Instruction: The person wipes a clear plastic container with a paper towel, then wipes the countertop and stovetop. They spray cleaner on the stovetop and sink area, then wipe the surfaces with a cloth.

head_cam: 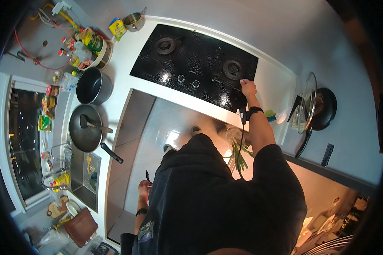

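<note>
A black glass gas hob (194, 60) set in the white counter is covered with wet spots and streaks. My right hand (249, 88) is over its right edge, fingers curled, just in front of the right burner (233, 69). Whether those fingers hold anything is hidden. My left hand (143, 188) hangs low at my left side, partly behind my dark clothing. It grips an object with red and black parts (149, 185), mostly hidden, so its kind is unclear. The left burner (165, 46) and two control knobs (188, 81) are bare of cookware.
Left on the counter are a deep dark pot (94, 86) and a frying pan (85, 129) holding a spatula. Beyond stand a rack of bottles (91, 52) and a small saucepan (134, 21). A sink (84, 178) lies left. Green onions (240, 156) and a wall-hung pan (325, 108) are right.
</note>
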Tool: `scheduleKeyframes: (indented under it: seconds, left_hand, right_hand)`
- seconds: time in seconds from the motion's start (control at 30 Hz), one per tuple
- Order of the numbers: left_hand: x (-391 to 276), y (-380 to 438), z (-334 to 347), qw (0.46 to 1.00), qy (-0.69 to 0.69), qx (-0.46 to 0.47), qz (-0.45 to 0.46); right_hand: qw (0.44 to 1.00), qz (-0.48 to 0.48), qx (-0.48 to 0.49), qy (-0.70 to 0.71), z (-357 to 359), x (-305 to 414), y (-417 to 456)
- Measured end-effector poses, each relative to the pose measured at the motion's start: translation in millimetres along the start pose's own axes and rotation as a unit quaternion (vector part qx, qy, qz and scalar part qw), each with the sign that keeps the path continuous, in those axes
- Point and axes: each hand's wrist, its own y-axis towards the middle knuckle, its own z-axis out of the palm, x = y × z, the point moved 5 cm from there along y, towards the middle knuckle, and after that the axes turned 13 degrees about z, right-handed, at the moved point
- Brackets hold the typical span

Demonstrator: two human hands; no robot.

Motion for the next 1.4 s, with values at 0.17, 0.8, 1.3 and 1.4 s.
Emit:
scheduleKeyframes:
  seconds: [0.17, 0.8, 1.3, 1.4]
  left_hand:
    - [10.2, -16.3, 17.6, 0.999, 0.016, -0.009, 0.046]
    - [10.5, -15.3, 46.3, 1.000, -0.002, 0.001, -0.011]
    - [126.2, -121.5, 50.2, 0.999, 0.016, -0.030, -0.025]
    - [186.6, -118.5, 38.5, 0.976, -0.179, -0.087, -0.092]
  right_hand:
    - [0.992, -0.026, 0.121, -0.001, 39.8, -30.9, 77.6]
    - [0.903, -0.059, 0.291, 0.311, -62.5, 25.3, 52.4]
    - [0.864, -0.196, 0.414, 0.209, -86.8, 119.6, -136.9]
    - [0.850, -0.259, 0.437, 0.136, -77.1, 155.8, -224.1]
